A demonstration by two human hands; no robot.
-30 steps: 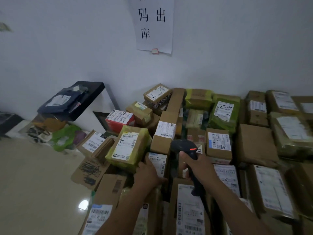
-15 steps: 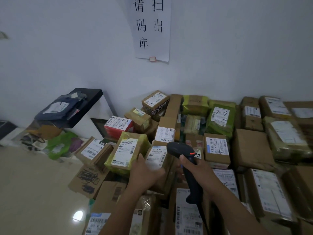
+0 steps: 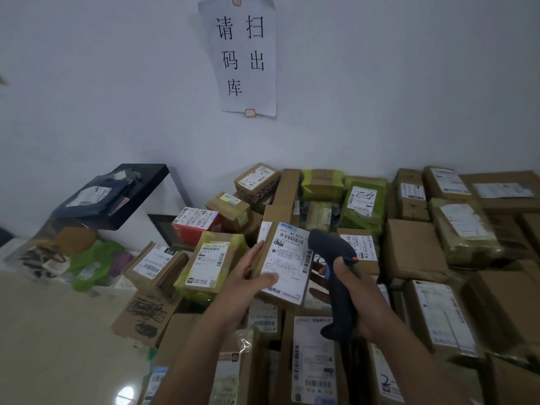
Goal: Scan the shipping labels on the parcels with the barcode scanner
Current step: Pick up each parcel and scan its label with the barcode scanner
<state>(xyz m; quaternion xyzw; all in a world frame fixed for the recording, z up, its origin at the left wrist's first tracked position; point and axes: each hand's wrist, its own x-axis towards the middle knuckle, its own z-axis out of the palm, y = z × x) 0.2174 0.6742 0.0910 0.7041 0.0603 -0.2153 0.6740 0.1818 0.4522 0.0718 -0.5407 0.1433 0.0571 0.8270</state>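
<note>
Gripping the parcel (image 3: 287, 258), left hand (image 3: 244, 283) has lifted it beside the scanner (image 3: 327, 244) that right hand (image 3: 359, 293) clutches.

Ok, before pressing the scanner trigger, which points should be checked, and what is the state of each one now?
1. Left hand grips the parcel: ok.
2. Label faces up with barcodes uncovered: ok, the thumb covers only a lower corner.
3. Right hand holds the scanner by its handle: ok.
4. Scanner window points at the label: cannot tell, the window is hidden.
5. Finger rests on the trigger: cannot tell.
</note>
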